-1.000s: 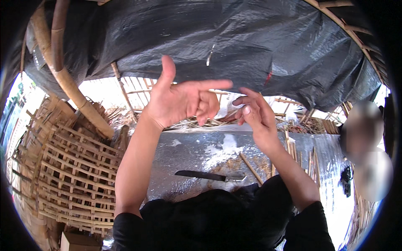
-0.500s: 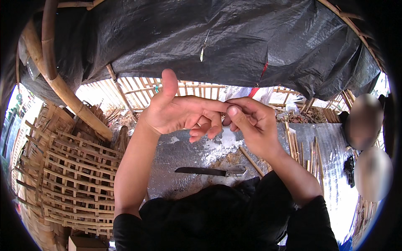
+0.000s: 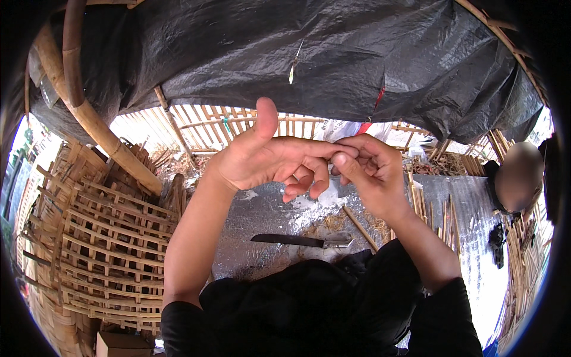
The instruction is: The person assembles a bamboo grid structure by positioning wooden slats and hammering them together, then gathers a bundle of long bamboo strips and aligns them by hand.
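Note:
My left hand (image 3: 253, 160) is raised in front of me, palm partly turned up. Its thumb points up and the index finger stretches to the right, while the other fingers curl loosely; it holds nothing. With thumb and fingers, my right hand (image 3: 379, 172) pinches the tip of that index finger. Whether something tiny sits between the fingertips is too small to tell. Below both hands, a large knife (image 3: 288, 240) with a dark blade lies on a silvery sheet (image 3: 238, 217), its handle to the right. A bamboo stick (image 3: 360, 228) lies beside the handle.
Woven bamboo lattice panels (image 3: 113, 250) stand at the left, beneath a slanting bamboo pole (image 3: 107, 140). Black plastic sheeting (image 3: 238, 53) hangs across the back. Several bamboo strips (image 3: 450, 223) lie at the right, where a blurred person (image 3: 517, 178) is partly in view. A cardboard box (image 3: 124, 345) sits lower left.
Both hands have shifted slightly to the right in the picture, keeping the same pinch on the left index finger. The view itself has moved a little. The knife lies as before.

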Demonstrator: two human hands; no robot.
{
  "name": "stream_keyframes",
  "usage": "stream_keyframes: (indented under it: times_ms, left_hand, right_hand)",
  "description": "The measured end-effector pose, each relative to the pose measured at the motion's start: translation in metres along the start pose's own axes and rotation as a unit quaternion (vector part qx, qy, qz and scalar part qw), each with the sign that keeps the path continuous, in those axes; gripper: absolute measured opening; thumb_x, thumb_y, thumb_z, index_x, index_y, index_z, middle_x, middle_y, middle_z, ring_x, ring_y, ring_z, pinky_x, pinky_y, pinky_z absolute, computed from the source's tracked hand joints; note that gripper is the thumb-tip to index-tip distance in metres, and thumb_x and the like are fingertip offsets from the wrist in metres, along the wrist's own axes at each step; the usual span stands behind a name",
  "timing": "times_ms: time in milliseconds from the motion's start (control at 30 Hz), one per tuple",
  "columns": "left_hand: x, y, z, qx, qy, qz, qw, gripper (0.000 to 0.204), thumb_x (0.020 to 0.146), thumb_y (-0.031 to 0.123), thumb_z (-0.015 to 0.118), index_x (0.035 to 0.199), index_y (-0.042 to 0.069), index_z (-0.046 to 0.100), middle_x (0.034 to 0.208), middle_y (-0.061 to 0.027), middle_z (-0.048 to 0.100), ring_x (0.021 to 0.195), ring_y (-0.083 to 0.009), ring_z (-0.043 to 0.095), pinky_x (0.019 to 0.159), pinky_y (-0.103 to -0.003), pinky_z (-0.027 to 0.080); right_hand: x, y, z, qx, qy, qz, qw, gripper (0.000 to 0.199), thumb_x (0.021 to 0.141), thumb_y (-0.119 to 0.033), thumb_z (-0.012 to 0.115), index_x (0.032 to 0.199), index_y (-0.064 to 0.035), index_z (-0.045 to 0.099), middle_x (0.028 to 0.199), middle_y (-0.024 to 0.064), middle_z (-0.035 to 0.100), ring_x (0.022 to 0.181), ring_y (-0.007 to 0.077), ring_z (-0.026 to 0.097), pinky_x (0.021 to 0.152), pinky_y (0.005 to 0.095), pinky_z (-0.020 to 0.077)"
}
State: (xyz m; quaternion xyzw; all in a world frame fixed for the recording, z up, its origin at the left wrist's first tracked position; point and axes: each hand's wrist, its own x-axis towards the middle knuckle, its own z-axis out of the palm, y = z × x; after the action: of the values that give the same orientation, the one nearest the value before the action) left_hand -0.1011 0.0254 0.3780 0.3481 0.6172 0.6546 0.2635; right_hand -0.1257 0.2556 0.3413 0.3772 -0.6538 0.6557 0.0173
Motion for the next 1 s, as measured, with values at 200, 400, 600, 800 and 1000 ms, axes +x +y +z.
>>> stream_keyframes:
  times_ms: [200,400,600,800,1000]
  left_hand:
    - [-0.005,0.000,-0.003,-0.012,-0.005,-0.001,1.000,0.158,0.057,0.108,-0.004,0.152,-0.013,0.034,0.089,-0.0184,0.065,0.062,-0.0124,0.060,0.054,-0.021,0.048]
    - [0.001,0.004,0.007,-0.037,-0.078,0.001,0.996,0.147,0.064,0.105,0.002,0.145,-0.008,0.048,0.097,-0.0186,0.066,0.062,-0.0137,0.055,0.057,-0.023,0.048]
    - [0.002,0.008,0.025,0.086,-0.054,-0.082,0.991,0.169,0.046,0.111,-0.002,0.151,-0.017,0.031,0.102,-0.0228,0.064,0.067,-0.0141,0.057,0.054,-0.025,0.042]
    - [0.003,0.015,0.023,0.076,-0.083,-0.091,0.989,0.177,0.037,0.114,0.005,0.153,-0.018,0.022,0.100,-0.0226,0.065,0.069,-0.0145,0.059,0.053,-0.022,0.040]
    - [-0.005,0.000,0.001,-0.142,-0.165,0.122,0.968,0.165,0.050,0.112,0.003,0.153,-0.014,0.029,0.090,-0.0227,0.066,0.055,-0.0128,0.058,0.045,-0.022,0.038]
  right_hand:
    - [-0.001,-0.014,-0.003,0.082,-0.017,0.049,0.995,0.020,0.101,-0.016,0.067,0.108,0.0027,0.069,0.087,0.0050,0.069,0.073,0.0078,0.063,0.064,0.0234,0.0499]
    - [-0.002,-0.010,0.005,-0.003,0.018,-0.064,0.998,0.019,0.096,-0.015,0.073,0.103,0.0026,0.069,0.082,0.0063,0.072,0.074,0.0090,0.067,0.066,0.0240,0.0525]
    - [-0.009,-0.026,0.009,0.040,0.002,-0.020,0.999,0.015,0.092,-0.012,0.077,0.092,0.0020,0.072,0.081,0.0063,0.073,0.073,0.0082,0.067,0.066,0.0243,0.0530]
    - [-0.010,-0.032,-0.003,-0.134,-0.070,-0.108,0.983,0.012,0.094,-0.005,0.069,0.100,0.0051,0.071,0.084,0.0074,0.073,0.073,0.0084,0.065,0.066,0.0232,0.0514]
    - [-0.014,-0.029,0.000,0.068,-0.056,-0.040,0.995,0.035,0.099,-0.003,0.064,0.132,0.0073,0.060,0.103,0.0136,0.072,0.084,0.0104,0.068,0.070,0.0233,0.0545]
